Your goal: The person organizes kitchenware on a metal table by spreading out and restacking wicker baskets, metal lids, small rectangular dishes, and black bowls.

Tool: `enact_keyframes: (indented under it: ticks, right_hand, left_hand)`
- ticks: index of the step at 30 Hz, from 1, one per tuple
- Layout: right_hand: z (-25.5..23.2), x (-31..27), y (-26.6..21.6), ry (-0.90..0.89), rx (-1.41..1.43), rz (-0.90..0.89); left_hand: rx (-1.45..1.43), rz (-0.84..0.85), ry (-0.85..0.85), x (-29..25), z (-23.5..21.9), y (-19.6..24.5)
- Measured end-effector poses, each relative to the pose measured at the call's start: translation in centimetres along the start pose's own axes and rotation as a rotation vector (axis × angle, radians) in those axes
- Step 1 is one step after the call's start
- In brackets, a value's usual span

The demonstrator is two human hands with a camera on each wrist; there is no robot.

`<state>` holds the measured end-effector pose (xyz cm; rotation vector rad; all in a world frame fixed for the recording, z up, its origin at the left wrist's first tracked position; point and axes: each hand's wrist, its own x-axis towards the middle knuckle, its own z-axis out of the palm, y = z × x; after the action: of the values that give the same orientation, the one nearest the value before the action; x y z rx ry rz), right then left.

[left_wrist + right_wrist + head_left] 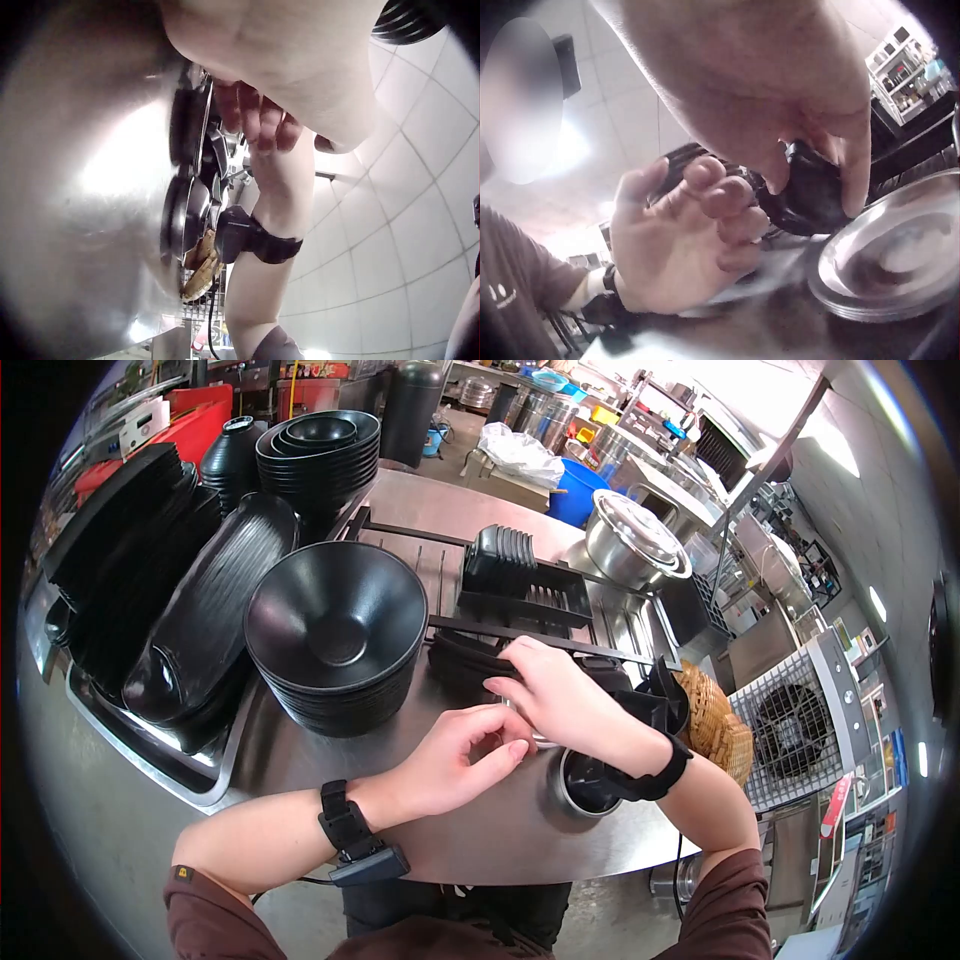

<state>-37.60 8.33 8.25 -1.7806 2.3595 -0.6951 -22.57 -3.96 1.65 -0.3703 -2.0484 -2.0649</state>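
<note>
Above the steel table, the left hand point(462, 752) hangs with fingers loosely curled, holding nothing; its curled fingers face the camera in the right wrist view. The right hand point(560, 695) reaches across beside it, thumb and fingers apart, at a row of black dishes point(462, 665). In the right wrist view its fingers lie in front of a black dish point(806, 199); whether they touch it cannot be told. Shallow metal dishes point(900, 259) are stacked beside that dish. A metal rim point(543, 741) shows between the hands.
Tall black bowls point(340, 615) and oblong black plates point(215, 600) stand at the left. Small black dishes point(500, 555) sit on a rack behind the hands. Near the right wrist are a metal cup point(588, 807) and woven baskets point(710, 710); a lidded pot point(635, 540) stands farther back.
</note>
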Motion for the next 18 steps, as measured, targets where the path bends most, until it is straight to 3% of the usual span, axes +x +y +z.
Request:
enact_keyframes:
  ticks: [2,3,5,6,7,10,11,13,15,17,18]
  right_hand:
    - [-0.6,-0.2,0.7,-0.019,0.094,0.038]
    - [-1.8,-0.4,-0.6,-0.088,0.205,0.203]
    - [-3.4,-1.5,-1.7,-0.051,0.29,0.284]
    - [-3.7,-2.3,-1.4,-0.019,0.302,0.286]
    - [-3.9,-2.8,-1.7,-0.026,0.297,0.285]
    - [-4.3,-4.8,-3.1,0.159,0.343,0.088]
    - [-4.9,-5.2,-4.0,0.097,0.217,0.007]
    - [-3.6,-5.8,-3.8,0.018,0.228,-0.142]
    - [-3.8,-6.3,-3.8,-0.047,0.171,-0.105]
    - [-4.2,-6.3,-3.1,-0.099,0.362,-0.042]
    - [-4.2,-6.5,-3.0,-0.129,0.471,0.035]
  left_hand:
    - [-0.024,-0.069,0.039,0.0,-0.1,0.5]
    - [-0.022,-0.067,0.047,0.1,-0.1,0.4]
    - [-0.012,-0.115,0.098,0.2,0.3,-0.2]
    - [0.115,-0.01,0.146,0.0,0.3,-0.4]
    - [0.109,-0.008,0.152,0.0,0.4,-0.5]
    - [-0.373,-0.187,0.26,0.3,0.8,-0.7]
    - [-0.373,-0.19,0.253,0.3,1.0,-0.5]
    - [-0.533,0.023,0.192,0.2,1.3,0.6]
    - [-0.578,-0.032,0.141,0.2,1.3,0.7]
    - [-0.358,0.023,0.153,0.2,1.6,0.3]
    - [-0.408,-0.045,0.143,0.1,1.5,0.8]
